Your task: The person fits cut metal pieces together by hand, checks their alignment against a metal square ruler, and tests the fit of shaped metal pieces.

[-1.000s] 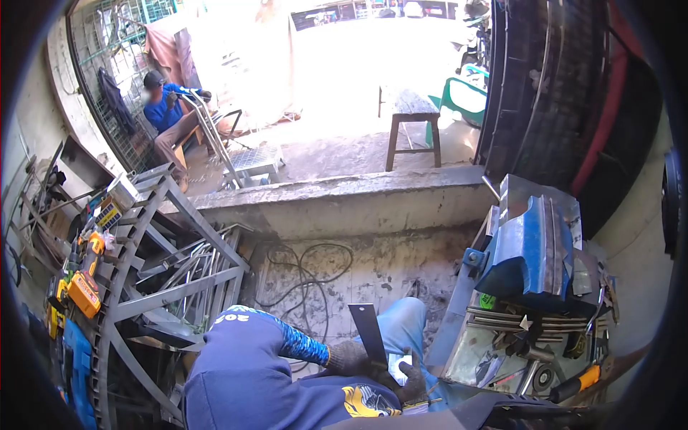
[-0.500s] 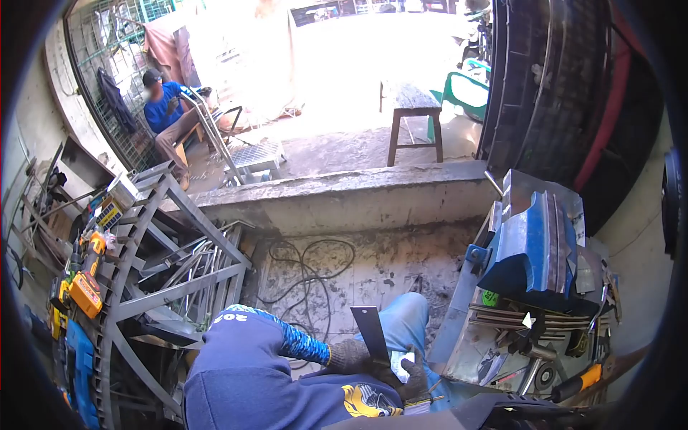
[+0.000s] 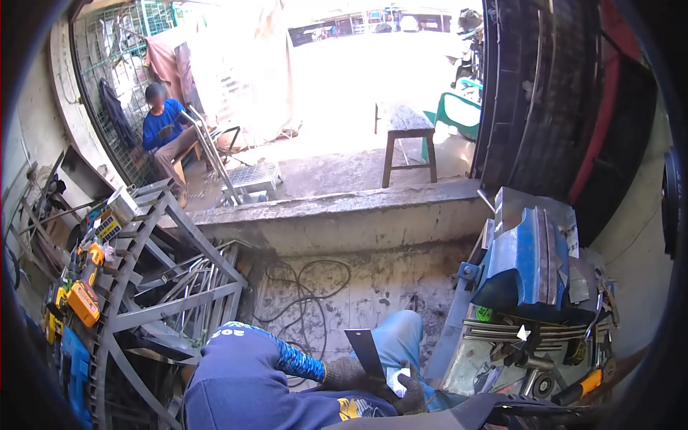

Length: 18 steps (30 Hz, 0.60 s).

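I see the left hand keep a closed grip on a dark flat bar, left of the big blue vise. The right hand holds a white thing, nearer that vise.

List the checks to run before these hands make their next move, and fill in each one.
1. Left hand gloved: ok.
2. Right hand gloved: ok.
3. White piece held by the right hand: ok.
4. Left hand's grip on the dark flat bar: cannot tell, fingers mostly hidden.
5. Bar's upper end uncovered: ok.
6. Floor free of loose cable: not ok; loops lie there, perhaps a trip risk.
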Each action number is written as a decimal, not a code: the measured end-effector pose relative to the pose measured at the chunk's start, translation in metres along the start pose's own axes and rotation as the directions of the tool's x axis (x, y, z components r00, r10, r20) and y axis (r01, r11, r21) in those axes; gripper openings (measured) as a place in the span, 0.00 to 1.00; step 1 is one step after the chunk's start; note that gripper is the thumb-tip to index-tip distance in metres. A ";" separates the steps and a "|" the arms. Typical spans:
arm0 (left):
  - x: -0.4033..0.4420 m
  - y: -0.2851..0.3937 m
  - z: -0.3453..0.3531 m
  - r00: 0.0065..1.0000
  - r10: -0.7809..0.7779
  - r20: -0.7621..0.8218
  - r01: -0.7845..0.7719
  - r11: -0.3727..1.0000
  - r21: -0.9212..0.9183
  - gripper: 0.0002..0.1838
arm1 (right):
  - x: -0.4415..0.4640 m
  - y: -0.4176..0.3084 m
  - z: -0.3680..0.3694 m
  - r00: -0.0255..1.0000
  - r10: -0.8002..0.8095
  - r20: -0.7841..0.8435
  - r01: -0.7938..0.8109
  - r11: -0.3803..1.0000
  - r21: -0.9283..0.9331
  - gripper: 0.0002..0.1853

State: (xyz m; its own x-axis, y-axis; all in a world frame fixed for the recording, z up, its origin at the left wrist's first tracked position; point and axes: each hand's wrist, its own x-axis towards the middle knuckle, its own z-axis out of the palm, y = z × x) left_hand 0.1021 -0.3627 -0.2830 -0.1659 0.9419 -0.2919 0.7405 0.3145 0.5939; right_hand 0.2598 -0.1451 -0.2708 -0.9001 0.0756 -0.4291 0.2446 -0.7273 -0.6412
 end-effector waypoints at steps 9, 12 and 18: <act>0.003 0.028 -0.033 0.994 -0.029 -0.103 0.016 0.992 -0.127 0.26 | 0.010 -0.016 0.018 0.996 0.067 0.056 -0.070 0.996 0.060 0.35; 0.000 0.038 -0.039 0.989 -0.033 -0.143 0.006 0.983 -0.184 0.26 | 0.000 -0.008 0.000 0.994 0.095 0.058 -0.099 0.993 0.067 0.35; -0.003 0.047 -0.041 0.978 -0.023 -0.207 -0.026 0.972 -0.234 0.26 | 0.002 -0.008 0.006 0.992 0.099 0.079 -0.107 0.988 0.115 0.34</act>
State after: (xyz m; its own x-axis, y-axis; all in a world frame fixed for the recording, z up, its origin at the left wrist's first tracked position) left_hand 0.1106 -0.3458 -0.2241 -0.3142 0.9383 -0.1444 0.5718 0.3085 0.7602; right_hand 0.2542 -0.1438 -0.2624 -0.8973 -0.0509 -0.4385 0.2969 -0.8046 -0.5142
